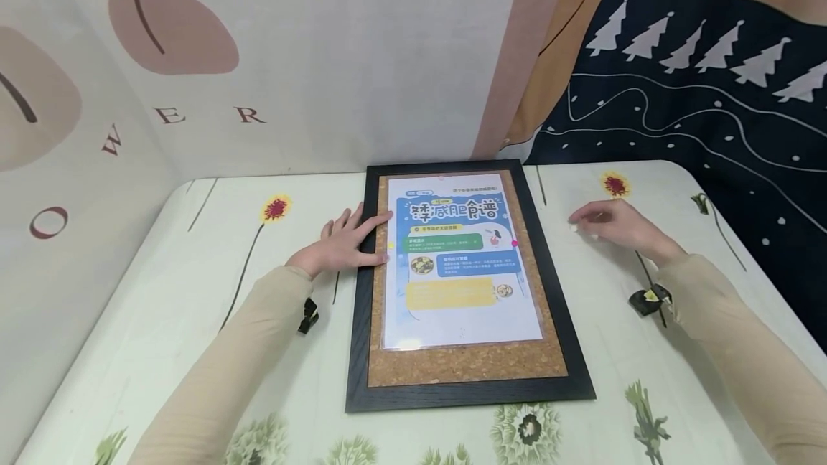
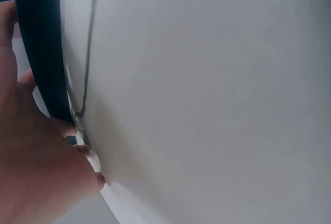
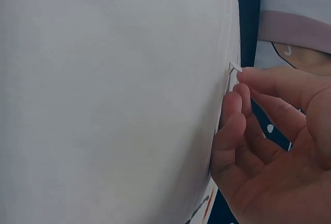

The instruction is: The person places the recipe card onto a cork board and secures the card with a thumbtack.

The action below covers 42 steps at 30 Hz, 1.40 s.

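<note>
A black-framed cork board (image 1: 465, 368) lies on the table with a printed, glossy poster sheet (image 1: 452, 321) on it. A yellow dot (image 1: 390, 245) marks the sheet's left edge and a pink dot (image 1: 514, 243) its right edge; they look like pin heads. My left hand (image 1: 339, 244) rests on the board's left side, fingers spread, with thumb and index finger reaching over the black frame (image 2: 41, 43). To the right of the board, my right hand (image 1: 610, 223) is low over the tablecloth, fingers curled, with a small white object (image 3: 236, 67) at its fingertips.
A flower-printed cloth (image 1: 161, 293) covers the table. Behind it hang a pale printed curtain (image 1: 362, 56) and a dark blue one with white trees (image 1: 678, 106). Black wrist devices (image 1: 648, 300) sit at both cuffs.
</note>
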Tool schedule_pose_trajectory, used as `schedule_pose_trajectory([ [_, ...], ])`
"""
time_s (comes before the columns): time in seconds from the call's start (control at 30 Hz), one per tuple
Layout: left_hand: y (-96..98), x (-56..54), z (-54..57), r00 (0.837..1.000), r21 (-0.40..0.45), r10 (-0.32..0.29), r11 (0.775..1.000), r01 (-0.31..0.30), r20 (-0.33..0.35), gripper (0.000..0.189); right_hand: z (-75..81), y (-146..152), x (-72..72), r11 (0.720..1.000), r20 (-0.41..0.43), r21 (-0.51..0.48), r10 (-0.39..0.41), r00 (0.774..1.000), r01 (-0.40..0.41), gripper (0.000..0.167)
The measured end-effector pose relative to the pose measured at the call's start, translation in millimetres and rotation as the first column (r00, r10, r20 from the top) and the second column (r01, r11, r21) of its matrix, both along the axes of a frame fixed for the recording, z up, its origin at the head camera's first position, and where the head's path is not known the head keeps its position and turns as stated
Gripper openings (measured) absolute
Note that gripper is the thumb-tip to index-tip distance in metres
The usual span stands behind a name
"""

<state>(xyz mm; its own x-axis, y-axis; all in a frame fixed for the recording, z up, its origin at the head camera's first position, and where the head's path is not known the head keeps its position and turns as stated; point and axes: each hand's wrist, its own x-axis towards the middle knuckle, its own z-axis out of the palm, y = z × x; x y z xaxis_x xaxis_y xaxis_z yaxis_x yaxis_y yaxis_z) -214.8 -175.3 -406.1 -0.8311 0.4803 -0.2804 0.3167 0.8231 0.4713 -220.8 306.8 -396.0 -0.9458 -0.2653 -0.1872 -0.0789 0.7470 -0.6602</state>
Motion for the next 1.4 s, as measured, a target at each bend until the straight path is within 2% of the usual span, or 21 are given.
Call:
schedule_pose_trajectory([
  [0.43,-0.4,-0.9,-1.8,1.000,0.016,0.001,1.000,-0.001,0.016,0.084,-5.7,-7,-5.6,0.998,-0.035,0.019,0.055,0.998,-0.055,0.018],
  [0.7,-0.9,-0.6,-2.0,1.000,0.024,-0.010,1.000,0.009,0.027,0.084,0.8,-17,-6.8,0.998,-0.083,0.005,0.059,0.995,-0.059,0.014],
  [0.87,-1.4,1.1,-1.4,1.000,0.026,-0.008,1.000,0.007,0.022,0.083,4.9,-20,-9.3,0.994,-0.116,-0.019,0.103,0.988,-0.106,0.016],
  [1.2,-0.5,0.8,-0.7,1.000,0.025,-0.011,1.000,0.011,0.017,0.083,8.5,-27,-8.1,0.987,-0.088,-0.102,0.114,0.990,-0.123,0.024],
  [1.4,0.1,0.1,-1.4,1.000,0.018,-0.008,1.000,0.007,0.020,0.083,12.9,-33,-6.0,0.968,-0.066,-0.157,0.187,0.980,-0.195,0.023],
])
